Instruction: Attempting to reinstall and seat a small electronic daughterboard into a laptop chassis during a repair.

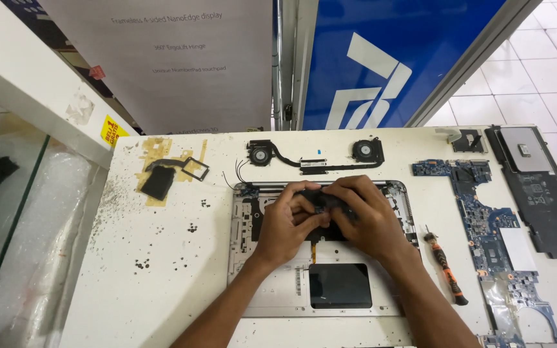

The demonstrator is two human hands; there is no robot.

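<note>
An opened silver laptop base (272, 283) lies on the white table (162, 270), its dark touchpad underside (340, 285) toward me. My left hand (288, 222) and my right hand (362, 216) meet over the upper middle of the base. Together they pinch a small black part (322, 201) between their fingertips, just above the chassis. What lies directly under the hands is hidden.
A dual-fan heat pipe assembly (314, 156) lies behind the laptop. A blue motherboard (485, 222) and a black battery (539, 193) sit at the right, with an orange-handled screwdriver (445, 265) between them and the laptop. A taped black part (161, 177) and loose screws (142, 263) lie at the left.
</note>
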